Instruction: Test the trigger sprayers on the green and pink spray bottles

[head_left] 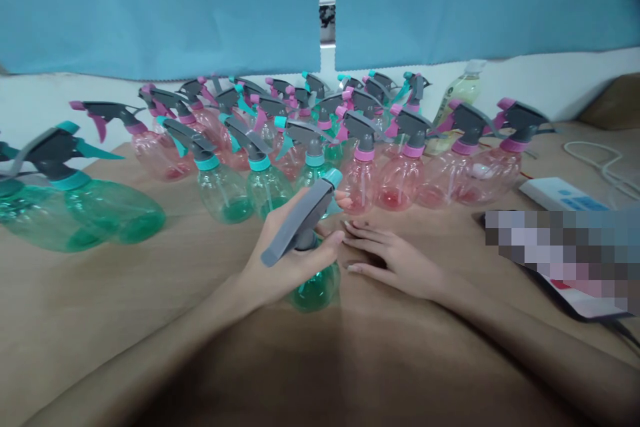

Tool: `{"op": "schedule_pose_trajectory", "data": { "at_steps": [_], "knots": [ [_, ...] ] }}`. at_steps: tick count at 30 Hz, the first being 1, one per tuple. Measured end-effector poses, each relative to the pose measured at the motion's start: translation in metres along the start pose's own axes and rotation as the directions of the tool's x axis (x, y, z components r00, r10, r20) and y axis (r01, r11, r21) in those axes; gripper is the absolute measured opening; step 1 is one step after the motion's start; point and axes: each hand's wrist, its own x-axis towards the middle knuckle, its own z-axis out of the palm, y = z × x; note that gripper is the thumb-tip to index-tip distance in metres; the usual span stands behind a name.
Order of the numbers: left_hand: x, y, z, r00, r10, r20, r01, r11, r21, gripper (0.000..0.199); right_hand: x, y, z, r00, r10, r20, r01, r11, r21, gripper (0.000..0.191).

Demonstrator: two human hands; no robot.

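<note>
holding in left hand [287,273], with fingers closed around it, a rounded transparent green plastic spray bottle [303,233] towards front edge of brown wooden counter [125,287]; resting right hand [395,257] just beside, with fingers loosely open, free.

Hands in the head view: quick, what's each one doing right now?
Left hand: grip closed around a green spray bottle with a turquoise nozzle.
Right hand: open, fingers extended, holding nothing that can be seen.

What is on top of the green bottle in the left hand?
A gray spray head with a teal nozzle tops the green bottle. The left hand hides most of the join.
</note>
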Motion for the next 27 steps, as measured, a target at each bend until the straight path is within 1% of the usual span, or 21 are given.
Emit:
{"op": "schedule_pose_trajectory", "data": {
  "at_steps": [3,10,15,21,24,27],
  "knots": [
    [0.000,0.000,0.002,1.000,0.002,-0.026,-0.002,1.000,-0.023,0.035,0.000,0.000,0.000,1.000,-0.008,-0.011,0.008,1.000,0.004,0.054],
    [0.001,-0.005,0.005,0.999,0.007,-0.031,-0.008,1.000,-0.009,0.035,0.000,0.001,0.001,1.000,-0.013,-0.008,0.013,1.000,-0.015,0.055],
    [0.001,-0.008,0.005,1.000,0.028,-0.005,-0.028,0.999,-0.020,0.038,0.000,-0.001,-0.001,1.000,-0.014,-0.007,0.014,1.000,-0.007,0.055],
    [0.001,-0.011,0.004,0.999,0.049,0.006,-0.049,0.997,0.054,0.044,0.000,0.000,0.000,1.000,-0.008,-0.017,0.008,1.000,0.003,0.054],
    [0.002,-0.012,0.003,0.999,0.032,-0.010,-0.030,0.990,0.141,0.038,-0.001,0.001,0.001,1.000,-0.002,-0.028,0.002,1.000,0.003,0.054],
    [0.003,-0.008,0.002,0.998,0.045,-0.044,-0.037,0.985,0.169,0.022,-0.001,0.000,0.000,1.000,-0.008,-0.030,0.008,1.000,0.004,0.054]
  ]
}}
